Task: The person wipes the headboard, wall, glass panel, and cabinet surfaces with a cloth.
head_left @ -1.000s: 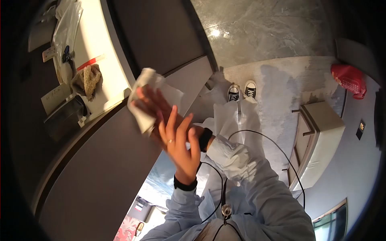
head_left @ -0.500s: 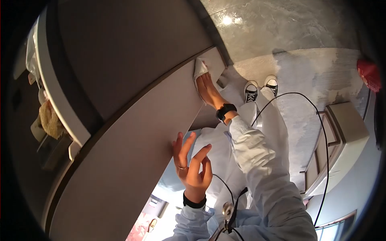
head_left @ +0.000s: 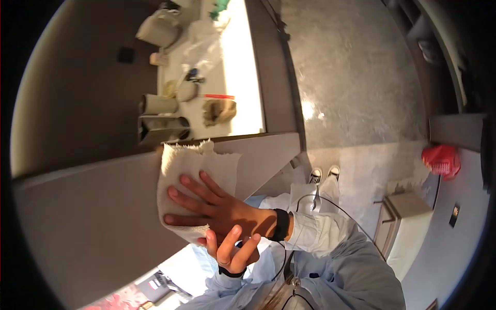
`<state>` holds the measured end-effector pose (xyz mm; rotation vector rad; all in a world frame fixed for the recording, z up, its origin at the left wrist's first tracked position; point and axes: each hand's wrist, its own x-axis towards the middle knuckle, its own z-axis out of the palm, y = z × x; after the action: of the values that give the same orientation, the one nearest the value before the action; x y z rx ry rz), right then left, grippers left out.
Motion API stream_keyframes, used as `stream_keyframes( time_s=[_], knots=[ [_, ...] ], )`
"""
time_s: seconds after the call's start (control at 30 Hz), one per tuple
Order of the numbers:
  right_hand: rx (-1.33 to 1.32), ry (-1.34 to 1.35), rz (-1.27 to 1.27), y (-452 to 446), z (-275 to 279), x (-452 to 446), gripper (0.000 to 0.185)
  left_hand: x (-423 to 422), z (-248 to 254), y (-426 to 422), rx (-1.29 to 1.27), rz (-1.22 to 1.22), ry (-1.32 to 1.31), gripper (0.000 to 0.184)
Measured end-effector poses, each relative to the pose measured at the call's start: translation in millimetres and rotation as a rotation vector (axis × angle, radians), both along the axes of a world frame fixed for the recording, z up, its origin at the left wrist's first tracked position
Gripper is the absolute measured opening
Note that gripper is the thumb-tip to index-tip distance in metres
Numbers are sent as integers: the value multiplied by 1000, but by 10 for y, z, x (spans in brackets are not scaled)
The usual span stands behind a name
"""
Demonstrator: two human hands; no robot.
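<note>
My right hand (head_left: 225, 212), with a black band at the wrist, lies flat with fingers spread on a white cloth (head_left: 178, 168). Under it, the cloth is spread over a pale, smooth panel (head_left: 98, 222), its frayed edge reaching the panel's dark border. My left hand (head_left: 236, 254) is just below the right one, beside the cloth's lower corner. Its fingers are apart and loosely bent, with nothing visible in them. Whether it touches the cloth I cannot tell.
Beyond the panel, a white shelf (head_left: 245, 111) bears a brown fuzzy item (head_left: 219, 111), a cylindrical roll (head_left: 157, 104) and plastic wrapping. A red bag (head_left: 442, 161) and a small cabinet (head_left: 411, 227) stand at right. A black cable (head_left: 356, 222) loops past my right arm.
My right hand and the cloth have moved from the panel's far end toward the left and nearer me; the cloth is now spread wider. The view has turned, showing more of the shelf.
</note>
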<state>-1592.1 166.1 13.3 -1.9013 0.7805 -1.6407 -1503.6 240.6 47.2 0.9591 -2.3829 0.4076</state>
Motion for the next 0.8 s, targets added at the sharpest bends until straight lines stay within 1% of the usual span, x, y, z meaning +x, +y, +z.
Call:
stream_keyframes(
  time_s=[0.03, 0.07, 0.1, 0.17, 0.2, 0.23, 0.3, 0.33, 0.43, 0.47, 0.5, 0.53, 0.57, 0.63, 0.67, 0.7, 0.73, 0.77, 0.8],
  knots=[
    [-38, 30, 65, 3, 325, -68, 65, 48, 136, -8, -76, 14, 15, 23],
    [-67, 34, 107, -15, 592, -96, 61, 95, 197, -119, -227, -40, 84, 26],
    [-83, 39, 128, -58, 770, -92, 61, 94, 362, -210, -352, -47, 46, 26],
    [-241, 146, 138, -68, 963, -46, 60, 65, 580, -146, -257, 68, 93, 24],
    [-187, 161, 55, -8, 994, 1, 59, 87, 615, -90, -129, 148, 116, 25],
    [-179, 150, 70, 22, 985, 68, 59, 88, 624, -86, -113, 152, 55, 22],
    [-241, 116, -73, -14, 837, 148, 57, 25, 513, -135, -242, 222, -117, 23],
    [-184, 144, -71, 43, 720, 190, 56, 26, 461, -139, -236, 213, -121, 23],
    [-171, 158, -127, 80, 227, 202, 55, 124, 166, -95, -179, 152, -308, 31],
    [-110, 52, -74, 107, 13, 237, 52, 171, -34, -112, -162, 138, -310, 31],
    [-84, 49, -78, 120, -233, 253, 52, 251, -303, -100, -106, 101, -393, 27],
    [-72, 12, -111, 134, -496, 262, 48, 286, -526, -85, -46, 62, -477, 25],
    [-57, -27, -148, 154, -751, 296, 46, 316, -734, -45, -16, 51, -487, 25],
    [7, -32, -208, 193, -1291, 388, 46, 279, -1132, -16, 129, 71, -416, 29],
    [43, -28, -262, 229, -1527, 414, 46, 263, -1269, 7, 214, 88, -487, 31],
    [97, -60, -217, 273, -1739, 390, 48, 250, -1387, 41, 254, 75, -503, 31],
    [148, -92, -171, 297, -1958, 360, 49, 228, -1495, 71, 460, 90, -490, 33],
    [135, 11, -310, 291, -2247, 431, 52, 186, -1582, 88, 660, 110, -478, 36],
    [120, 117, -445, 298, -2603, 548, 55, 108, -1655, 68, 860, 92, -340, 40]
  ],
)
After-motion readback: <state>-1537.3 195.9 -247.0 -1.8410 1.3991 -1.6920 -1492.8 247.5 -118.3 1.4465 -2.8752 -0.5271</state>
